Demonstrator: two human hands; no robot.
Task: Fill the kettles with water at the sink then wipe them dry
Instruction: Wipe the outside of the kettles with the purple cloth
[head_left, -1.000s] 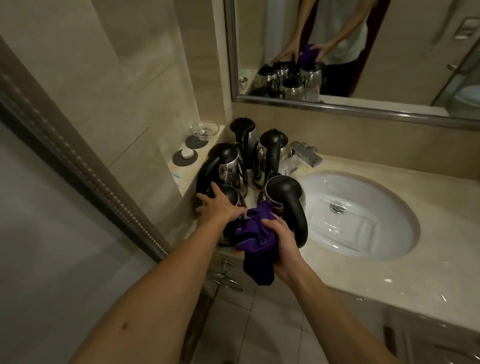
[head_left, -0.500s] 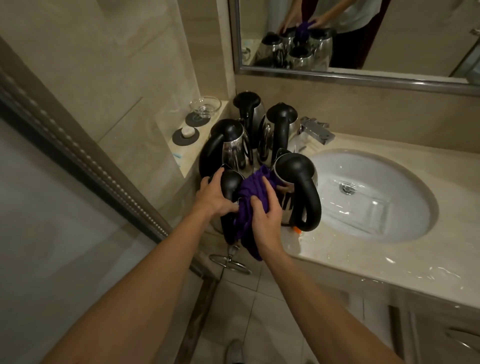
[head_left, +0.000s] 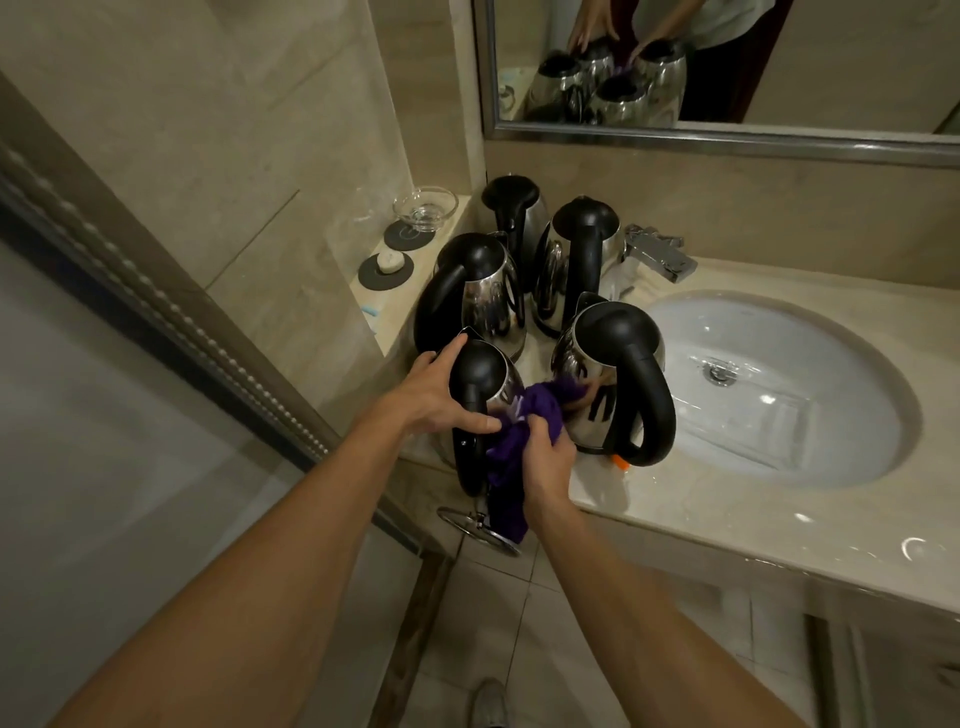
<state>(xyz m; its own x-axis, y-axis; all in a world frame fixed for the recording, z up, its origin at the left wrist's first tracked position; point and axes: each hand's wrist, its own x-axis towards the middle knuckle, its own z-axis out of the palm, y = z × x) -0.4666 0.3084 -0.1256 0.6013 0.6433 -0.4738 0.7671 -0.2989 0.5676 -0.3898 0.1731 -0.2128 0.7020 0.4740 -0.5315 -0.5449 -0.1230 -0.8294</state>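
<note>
Beige marble countertop (head_left: 727, 525) runs along a tiled bathroom wall, wet and glossy near its front edge; a white oval sink (head_left: 779, 384) is sunk into it, with a chrome faucet (head_left: 655, 253) at its back left and a metal drain at the bottom; I cannot tell whether water stands in the basin.

Five kettles stand upright in a cluster left of the sink, each steel-bodied with a black lid and black handle; the nearest-left kettle (head_left: 480, 395) sits at the counter's front edge, its handle running down toward the viewer and its spout toward the wall; the nearest-right kettle (head_left: 610, 374) stands just beside it, its handle arching toward the sink side and front; behind them are a middle-left kettle (head_left: 483, 291), a rear kettle (head_left: 519, 213) and a rear-right kettle (head_left: 576, 260); all lids are closed, so their contents cannot be seen.

One purple cloth (head_left: 524, 431) is bunched between the two nearest kettles; the left hand (head_left: 441, 395) wraps around the nearest-left kettle, thumb across the handle; the right hand (head_left: 550, 457) clutches the cloth, pressing it against that kettle's side, with a tail hanging below the counter edge.

On a side ledge sit one glass dish (head_left: 425, 208), apparently empty, and two dark round coasters, one bearing a small white piece (head_left: 389, 261); a mirror (head_left: 727, 67) above reflects the kettles and hands.
</note>
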